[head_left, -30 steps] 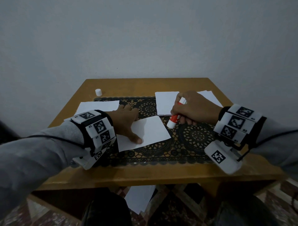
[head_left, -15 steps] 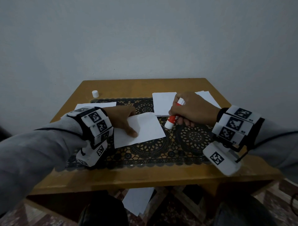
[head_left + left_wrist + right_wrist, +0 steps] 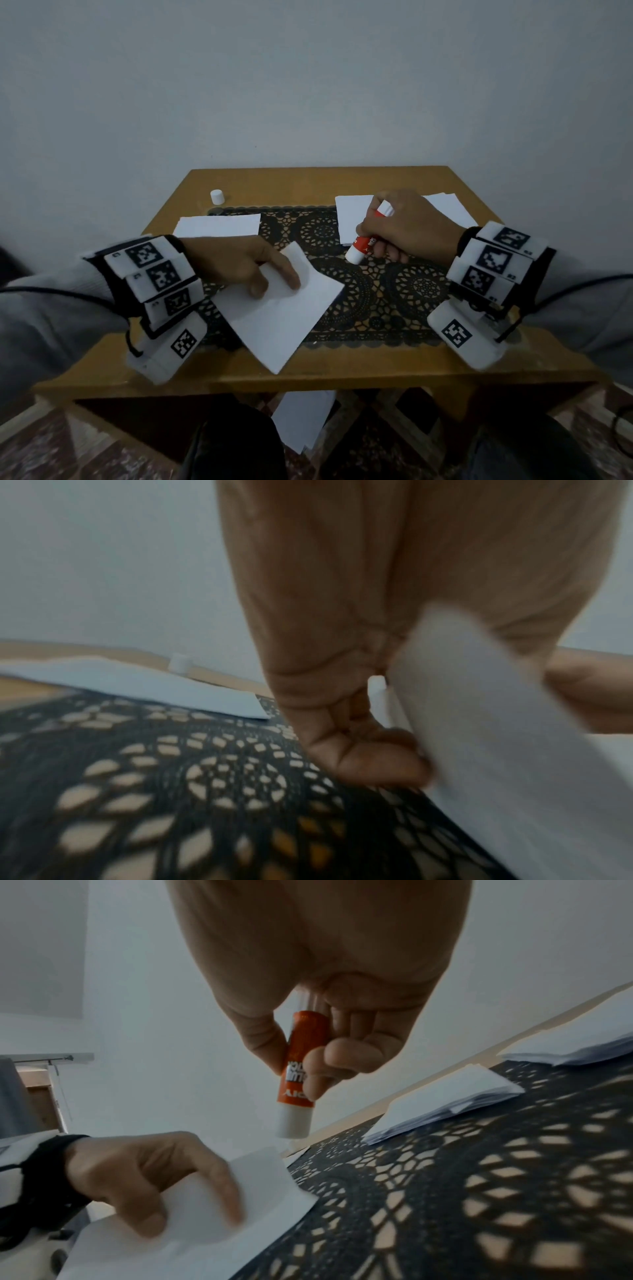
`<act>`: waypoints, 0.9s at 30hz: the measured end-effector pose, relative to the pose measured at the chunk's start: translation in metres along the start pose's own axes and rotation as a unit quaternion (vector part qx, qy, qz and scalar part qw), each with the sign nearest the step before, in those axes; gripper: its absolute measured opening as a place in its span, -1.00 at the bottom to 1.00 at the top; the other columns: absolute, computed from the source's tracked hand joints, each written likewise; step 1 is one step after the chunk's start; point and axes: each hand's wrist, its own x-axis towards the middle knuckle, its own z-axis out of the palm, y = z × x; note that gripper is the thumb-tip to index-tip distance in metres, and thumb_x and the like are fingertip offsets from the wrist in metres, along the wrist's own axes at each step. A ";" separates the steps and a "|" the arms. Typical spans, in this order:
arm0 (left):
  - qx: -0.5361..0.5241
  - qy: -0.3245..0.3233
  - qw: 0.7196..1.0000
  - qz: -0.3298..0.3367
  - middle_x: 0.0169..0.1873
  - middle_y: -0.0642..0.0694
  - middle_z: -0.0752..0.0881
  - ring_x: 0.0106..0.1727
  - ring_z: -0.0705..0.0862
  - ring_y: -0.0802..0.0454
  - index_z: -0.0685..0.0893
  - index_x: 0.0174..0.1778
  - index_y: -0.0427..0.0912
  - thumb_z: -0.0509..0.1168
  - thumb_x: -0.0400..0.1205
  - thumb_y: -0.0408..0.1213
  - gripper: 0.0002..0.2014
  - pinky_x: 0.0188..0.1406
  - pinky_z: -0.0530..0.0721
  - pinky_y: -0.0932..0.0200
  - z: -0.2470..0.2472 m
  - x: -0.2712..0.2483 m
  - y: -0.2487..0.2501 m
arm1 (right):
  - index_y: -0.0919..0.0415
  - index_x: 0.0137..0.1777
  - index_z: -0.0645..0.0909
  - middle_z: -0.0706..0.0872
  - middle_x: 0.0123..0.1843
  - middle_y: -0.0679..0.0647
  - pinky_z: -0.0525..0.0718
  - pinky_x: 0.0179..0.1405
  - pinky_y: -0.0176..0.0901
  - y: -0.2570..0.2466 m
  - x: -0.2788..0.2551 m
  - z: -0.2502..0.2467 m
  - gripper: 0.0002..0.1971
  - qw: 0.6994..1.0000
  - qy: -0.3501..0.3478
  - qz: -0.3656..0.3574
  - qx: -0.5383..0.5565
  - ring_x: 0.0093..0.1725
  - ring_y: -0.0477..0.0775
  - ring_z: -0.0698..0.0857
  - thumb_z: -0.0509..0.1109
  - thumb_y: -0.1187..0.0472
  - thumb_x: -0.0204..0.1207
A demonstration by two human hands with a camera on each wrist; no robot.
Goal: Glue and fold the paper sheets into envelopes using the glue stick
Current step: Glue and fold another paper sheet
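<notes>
Paper sheet lay skewed across the near part of the black lace mat, one corner hanging over the near edge of the wooden table, the far part lifted off the mat. The left hand held it there, thumb and forefinger pinching the raised part; the left wrist view, though blurred, showed the paper standing up between thumb and curled fingers. The right hand was wrapped round a red and white glue stick, gripping it tilted, white end down and toward the sheet, held above the mat and apart from the paper. From the right wrist view the stick's white tip hung clear of the sheet's corner. Behind that hand sat a stack of white sheets, partly on the mat. Another folded white piece lay at the mat's far left corner, and a small white cap stood upright on bare wood beyond it. More white paper lay on the floor under the table.
</notes>
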 end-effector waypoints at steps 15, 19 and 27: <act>0.102 0.120 0.984 -0.085 0.35 -0.03 0.50 0.13 0.49 0.02 0.45 0.32 0.10 0.43 0.53 0.00 -0.54 0.18 0.53 0.14 0.030 0.014 -0.001 | 0.15 0.01 0.54 0.63 0.01 0.02 0.44 -0.29 -0.21 -0.020 0.037 0.049 -0.80 0.975 -0.009 -0.102 -0.196 -0.07 0.04 0.57 0.43 0.06 0.55; 0.109 0.117 0.984 -0.073 0.45 -0.01 0.44 0.23 0.47 0.02 0.39 0.46 0.13 0.43 0.54 -0.01 -0.43 0.21 0.42 0.20 0.030 0.011 0.002 | 0.14 0.07 0.47 0.64 -0.03 0.08 0.62 -0.17 -0.03 -0.021 0.045 0.060 -0.79 0.965 -0.019 -0.095 -0.244 -0.11 0.12 0.63 0.39 0.07 0.59; 0.116 0.124 0.983 -0.063 0.55 0.02 0.38 0.47 0.40 -0.01 0.39 0.53 0.08 0.42 0.56 -0.03 -0.39 0.40 0.33 0.18 0.031 0.009 0.005 | 0.12 0.02 0.46 0.59 -0.05 0.02 0.45 -0.29 -0.20 -0.027 0.039 0.057 -0.84 0.960 -0.059 -0.093 -0.259 -0.12 0.04 0.56 0.36 0.09 0.59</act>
